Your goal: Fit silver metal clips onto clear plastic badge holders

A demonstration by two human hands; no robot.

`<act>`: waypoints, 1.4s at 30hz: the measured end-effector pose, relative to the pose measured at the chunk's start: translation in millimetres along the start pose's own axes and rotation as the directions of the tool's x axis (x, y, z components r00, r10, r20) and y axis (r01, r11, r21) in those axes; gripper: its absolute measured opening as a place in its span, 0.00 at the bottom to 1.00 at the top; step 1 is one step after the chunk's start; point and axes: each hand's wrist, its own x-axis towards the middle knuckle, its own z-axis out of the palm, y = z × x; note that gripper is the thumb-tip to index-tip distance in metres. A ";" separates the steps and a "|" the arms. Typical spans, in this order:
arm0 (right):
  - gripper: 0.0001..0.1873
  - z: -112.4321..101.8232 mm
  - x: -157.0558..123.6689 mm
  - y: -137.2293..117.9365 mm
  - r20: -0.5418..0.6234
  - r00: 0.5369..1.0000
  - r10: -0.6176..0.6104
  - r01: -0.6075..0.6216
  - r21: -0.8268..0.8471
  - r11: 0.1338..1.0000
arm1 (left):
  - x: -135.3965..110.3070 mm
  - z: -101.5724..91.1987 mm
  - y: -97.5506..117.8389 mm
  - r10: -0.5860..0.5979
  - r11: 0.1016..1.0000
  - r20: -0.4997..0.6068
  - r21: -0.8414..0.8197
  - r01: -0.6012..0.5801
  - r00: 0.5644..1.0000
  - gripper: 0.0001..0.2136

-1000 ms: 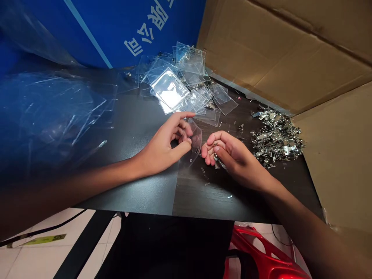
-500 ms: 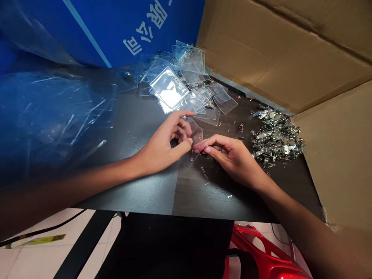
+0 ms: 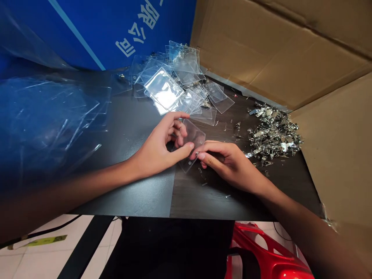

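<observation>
A clear plastic badge holder (image 3: 193, 133) with small punched holes is pinched between the thumb and fingers of my left hand (image 3: 164, 145). My right hand (image 3: 229, 162) is closed at the holder's right edge. Between its thumb and index finger shows a tiny shiny metal piece, which looks like part of a badge clip (image 3: 197, 153); most of it is hidden by the fingertips. Behind my hands lies a pile of clear badge holders (image 3: 164, 89), some with metal clips among them. A heap of metal badge clips (image 3: 274, 133) lies to the right.
Clear plastic sheets or bags (image 3: 52, 116) cover the left of the dark table (image 3: 139, 197). Small clear scraps (image 3: 204, 184) lie near my right hand. Cardboard (image 3: 261, 50) and a blue printed panel (image 3: 95, 31) stand behind. A red chair-like object (image 3: 261, 252) is below the edge.
The view has shifted slightly. My right fingertips have come closer to my left thumb, against the badge holder, which now shows more of its face.
</observation>
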 end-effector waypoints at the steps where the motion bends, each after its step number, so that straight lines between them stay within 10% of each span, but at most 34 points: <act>1: 0.10 0.6 0.0 0.3 -0.008 1.000 0.006 -0.006 -0.009 1.000 | 0.2 0.3 0.4 0.001 1.000 -0.004 0.003 -0.001 1.000 0.30; 7: 0.13 1.7 0.2 0.5 -0.098 0.988 0.119 -0.124 -0.056 0.991 | 1.4 3.9 4.2 -0.018 0.997 -0.028 -0.077 0.016 0.999 0.29; 21: 0.06 -1.5 0.0 -7.5 0.087 0.983 0.162 -0.177 0.214 0.961 | -1.8 -2.7 3.2 -0.040 0.966 0.077 -0.251 0.058 0.996 0.30; 42: 0.05 6.5 -0.1 1.3 -0.026 0.993 0.116 -0.109 0.191 0.976 | 3.3 7.9 4.0 0.021 0.998 -0.223 -0.056 -0.034 0.975 0.35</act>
